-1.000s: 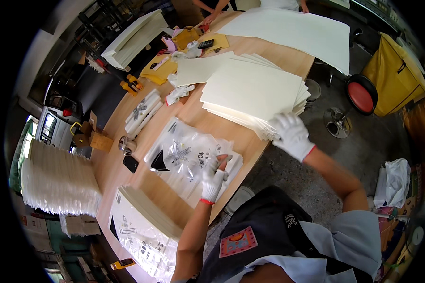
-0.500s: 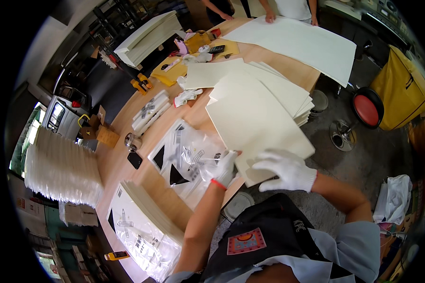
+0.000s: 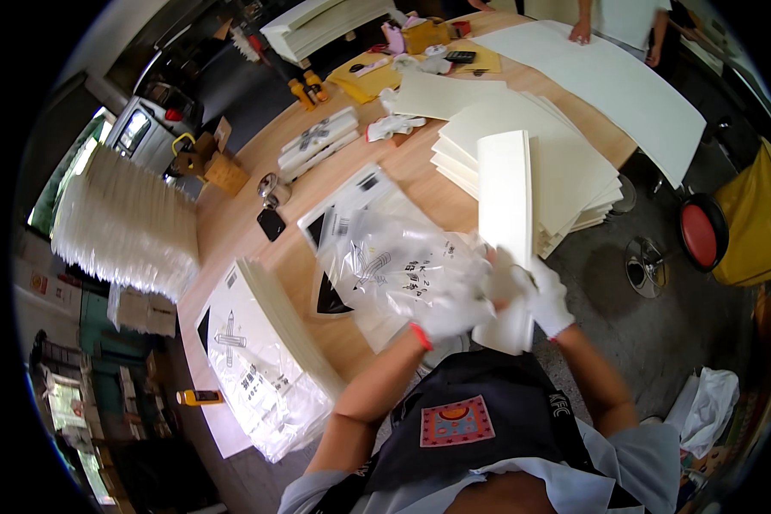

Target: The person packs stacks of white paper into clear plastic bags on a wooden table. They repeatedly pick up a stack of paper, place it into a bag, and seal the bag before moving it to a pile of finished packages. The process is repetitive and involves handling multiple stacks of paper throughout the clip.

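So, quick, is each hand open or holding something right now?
Left hand: blurred, at the clear plastic bag; its grip can't be told.
Right hand: closed on the curled cream paper.

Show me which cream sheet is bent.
The bent sheet between the left hand and the right hand; the other sheets, in the fanned stack beyond it, lie flat.

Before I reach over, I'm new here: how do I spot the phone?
Find the big wood-coloured table, then the clear plastic bag by the left hand. Left of that bag, the phone lies just below a shiny metal tin in the picture. It is flat, black and rectangular, while the tin is round and silvery.
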`<action>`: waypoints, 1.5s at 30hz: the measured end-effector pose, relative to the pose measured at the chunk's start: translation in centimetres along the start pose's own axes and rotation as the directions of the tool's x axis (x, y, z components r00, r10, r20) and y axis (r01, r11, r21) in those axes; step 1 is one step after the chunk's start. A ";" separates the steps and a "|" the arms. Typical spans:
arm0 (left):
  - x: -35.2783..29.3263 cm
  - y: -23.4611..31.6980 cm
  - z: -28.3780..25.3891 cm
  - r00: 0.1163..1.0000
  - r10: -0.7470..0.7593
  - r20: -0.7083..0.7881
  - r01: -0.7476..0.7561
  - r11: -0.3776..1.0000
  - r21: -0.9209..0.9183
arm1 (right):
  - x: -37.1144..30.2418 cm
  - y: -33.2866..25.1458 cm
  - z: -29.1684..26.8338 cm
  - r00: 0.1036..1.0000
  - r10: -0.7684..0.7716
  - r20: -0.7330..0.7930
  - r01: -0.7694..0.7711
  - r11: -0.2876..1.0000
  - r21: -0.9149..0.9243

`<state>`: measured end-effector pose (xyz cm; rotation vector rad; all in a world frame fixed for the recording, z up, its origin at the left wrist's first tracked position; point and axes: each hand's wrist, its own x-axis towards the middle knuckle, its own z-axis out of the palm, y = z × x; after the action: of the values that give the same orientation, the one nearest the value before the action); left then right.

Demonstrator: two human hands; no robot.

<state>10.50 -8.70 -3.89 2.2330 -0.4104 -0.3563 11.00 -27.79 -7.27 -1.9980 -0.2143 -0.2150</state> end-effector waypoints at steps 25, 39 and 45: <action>-5.0 0.6 -1.6 0.869 0.168 -0.466 -0.229 0.970 -0.078 | 3.5 1.6 15.3 0.876 -0.380 0.297 0.411 0.911 -0.046; -8.5 -6.8 5.1 0.815 0.350 -0.461 -0.196 0.917 0.348 | -0.6 2.4 5.9 0.954 -0.178 0.240 0.288 0.762 -0.580; -16.0 -16.3 6.3 0.462 -0.274 -0.844 0.310 0.941 -0.136 | -1.7 1.5 5.5 0.900 -0.159 0.407 0.395 0.693 -0.603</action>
<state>-3.57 3.46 -18.52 2.1925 0.5338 0.6264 10.01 -23.51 -11.32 -2.7306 -0.7577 -0.1666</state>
